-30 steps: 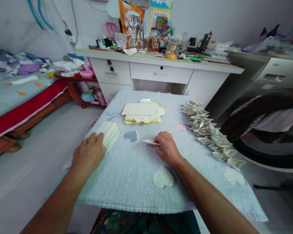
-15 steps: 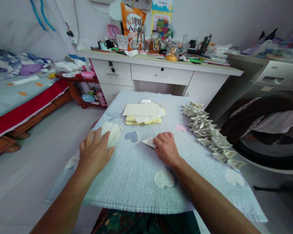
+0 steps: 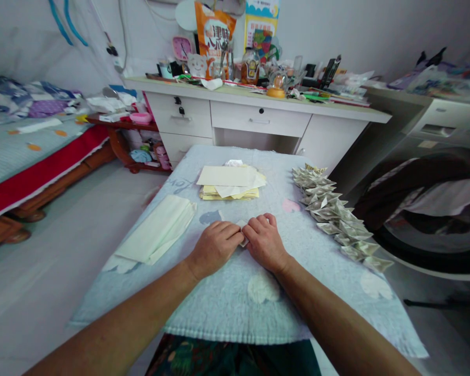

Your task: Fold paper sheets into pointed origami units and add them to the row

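Note:
Both hands meet at the middle of the cloth-covered table (image 3: 227, 303). My left hand (image 3: 216, 244) and my right hand (image 3: 265, 241) are closed on a small folded piece of paper (image 3: 243, 242), pinching it from either side. Most of the paper is hidden by my fingers. To the left of my left hand lies a stack of pale paper sheets (image 3: 154, 230). Ahead of both hands sits a pile of cream and yellow paper (image 3: 229, 183). On the right, a long row of folded paper pieces (image 3: 332, 214) with pointed ends runs along the table.
A white desk (image 3: 258, 117) crowded with jars, an orange bag (image 3: 214, 39) and other small items stands beyond the table. To the left is a bed (image 3: 43, 156); at the right is a washing machine (image 3: 434, 172) with dark cloth hanging over its door.
My left hand has moved right, from the pale sheets at the left to the folded paper, and closed on it. My right hand has stayed nearly in place, still holding the paper.

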The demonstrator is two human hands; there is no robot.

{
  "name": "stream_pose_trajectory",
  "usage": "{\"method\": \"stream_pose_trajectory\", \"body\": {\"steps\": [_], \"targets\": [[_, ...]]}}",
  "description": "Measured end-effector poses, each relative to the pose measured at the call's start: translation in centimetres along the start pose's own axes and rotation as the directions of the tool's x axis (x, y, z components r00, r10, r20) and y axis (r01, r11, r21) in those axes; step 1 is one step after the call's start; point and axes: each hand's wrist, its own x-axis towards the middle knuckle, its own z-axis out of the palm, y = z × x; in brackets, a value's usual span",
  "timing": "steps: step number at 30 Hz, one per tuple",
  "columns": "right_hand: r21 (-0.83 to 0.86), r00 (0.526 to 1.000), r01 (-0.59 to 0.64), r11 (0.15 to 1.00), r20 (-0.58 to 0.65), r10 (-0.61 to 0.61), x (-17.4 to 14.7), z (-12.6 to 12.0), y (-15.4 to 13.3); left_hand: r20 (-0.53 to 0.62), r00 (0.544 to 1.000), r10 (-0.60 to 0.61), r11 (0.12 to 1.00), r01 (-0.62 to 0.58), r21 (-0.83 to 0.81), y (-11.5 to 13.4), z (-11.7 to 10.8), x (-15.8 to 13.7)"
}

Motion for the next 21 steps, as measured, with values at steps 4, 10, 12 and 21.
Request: {"method": "stream_pose_trajectory", "body": {"steps": [4,10,12,21], "targets": [[0.1,0.993,0.03,0.994,0.111,-0.042,-0.2,0.1,0.2,0.048,0.998,0.05,0.999,-0.05,-0.005,-0.3,0.5,-1.0],[0.249,0.979,-0.014,0.968,0.2,-0.038,-0.6,-0.5,1.0,0.133,0.989,0.062,0.998,-0.058,-0.035,0.0,0.4,-1.5],[0.289,0.976,-0.011,0.957,0.212,-0.053,-0.7,-0.8,1.3,0.151,0.988,0.025,0.998,-0.016,-0.061,0.1,0.4,-1.5],[0.405,0.978,-0.065,0.912,0.206,-0.022,-0.8,-0.9,1.9,0.09,0.989,-0.118,0.939,0.14,-0.315,-0.5,1.3,-1.3]]}}
